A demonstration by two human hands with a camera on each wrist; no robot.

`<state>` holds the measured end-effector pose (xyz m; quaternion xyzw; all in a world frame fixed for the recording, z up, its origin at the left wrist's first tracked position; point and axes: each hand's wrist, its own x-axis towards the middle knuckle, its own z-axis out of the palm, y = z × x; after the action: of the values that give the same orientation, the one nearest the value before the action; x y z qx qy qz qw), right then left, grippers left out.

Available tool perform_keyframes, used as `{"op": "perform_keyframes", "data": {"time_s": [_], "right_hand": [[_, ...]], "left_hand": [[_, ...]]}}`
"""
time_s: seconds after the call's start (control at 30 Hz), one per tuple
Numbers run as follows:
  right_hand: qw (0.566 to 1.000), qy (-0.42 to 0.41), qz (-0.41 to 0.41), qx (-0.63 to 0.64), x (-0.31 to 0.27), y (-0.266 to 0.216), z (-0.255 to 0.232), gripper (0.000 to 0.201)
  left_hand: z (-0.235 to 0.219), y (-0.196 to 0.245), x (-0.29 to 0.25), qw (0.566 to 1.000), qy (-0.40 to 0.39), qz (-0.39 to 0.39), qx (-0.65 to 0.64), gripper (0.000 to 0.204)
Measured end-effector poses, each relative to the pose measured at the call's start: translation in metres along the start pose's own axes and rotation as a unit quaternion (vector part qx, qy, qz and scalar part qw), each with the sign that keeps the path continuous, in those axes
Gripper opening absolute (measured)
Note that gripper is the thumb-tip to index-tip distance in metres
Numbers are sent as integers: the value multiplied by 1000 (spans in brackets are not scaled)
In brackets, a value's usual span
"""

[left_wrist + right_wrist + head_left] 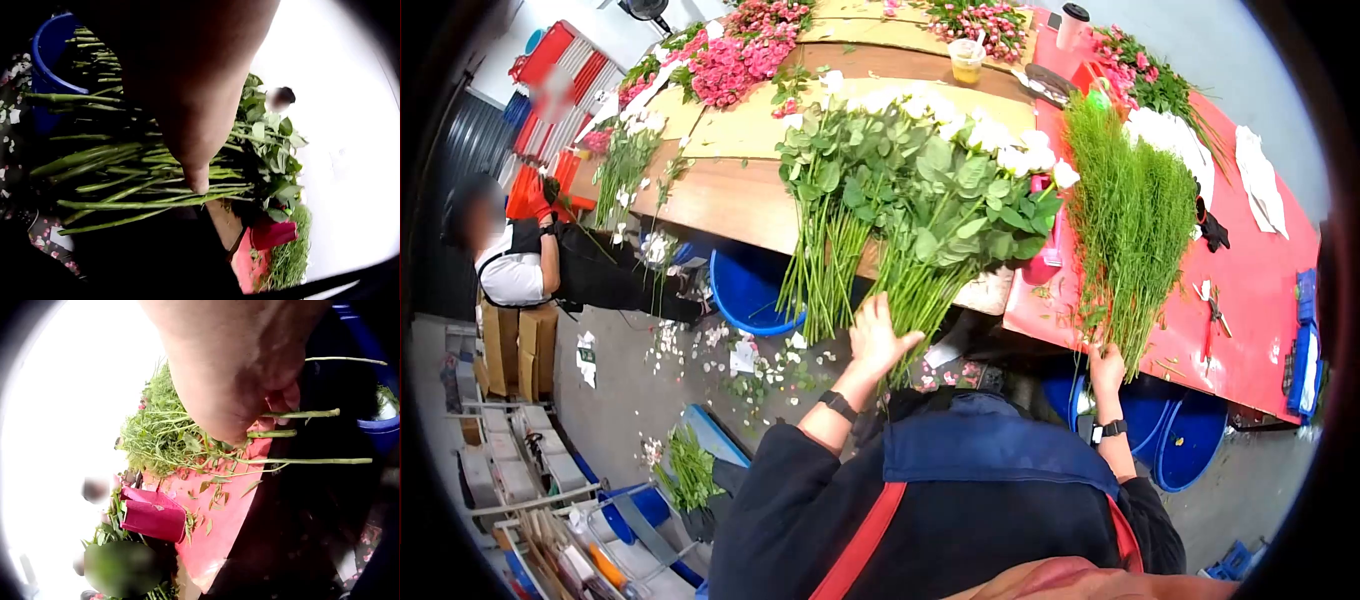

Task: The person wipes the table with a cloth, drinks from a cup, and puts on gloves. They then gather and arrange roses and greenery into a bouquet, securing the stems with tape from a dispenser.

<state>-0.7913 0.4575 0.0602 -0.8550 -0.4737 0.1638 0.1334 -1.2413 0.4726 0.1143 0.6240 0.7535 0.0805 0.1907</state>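
White roses [940, 160] with leafy green stems lie in a broad pile over the table's front edge. My left hand [880, 340] rests on the lower rose stems [125, 153], its thumb [199, 178] stretched out across them. To the right, feathery green foliage [1125, 220] lies in a bundle on the red table cover. My right hand [1106, 368] is at the lower end of this bundle, its fingers [290, 397] curled round a few stems [312, 414]. Cut stem ends stick out past the hand in the right wrist view.
A pink container [156, 515] stands between the two bundles. Red-handled clippers [1212, 318] lie on the right. Blue buckets [745, 290] stand below the table edge. Pink flowers [750, 55] and a drink cup [966, 62] are farther back. Another person [515, 260] works at the left.
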Motion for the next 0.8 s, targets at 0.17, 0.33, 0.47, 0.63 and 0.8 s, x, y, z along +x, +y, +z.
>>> {"op": "perform_keyframes", "data": {"time_s": [0.17,0.33,0.47,0.63,0.8], "right_hand": [[998,22,1,-52,-13,-23,18,57],[1000,18,-3,24,4,5,30,43],[993,2,69,-93,-2,-13,-18,45],[984,61,-166,-21,-5,-51,-35,55],[866,-375,-231,238,-29,-150,17,40]], "left_hand": [[0,8,7,999,-49,-5,15,119],[-4,5,5,996,-53,8,68,124],[-8,10,1,993,-75,7,95,130],[6,8,5,996,-51,4,76,116],[8,10,4,998,-53,-4,28,115]]}}
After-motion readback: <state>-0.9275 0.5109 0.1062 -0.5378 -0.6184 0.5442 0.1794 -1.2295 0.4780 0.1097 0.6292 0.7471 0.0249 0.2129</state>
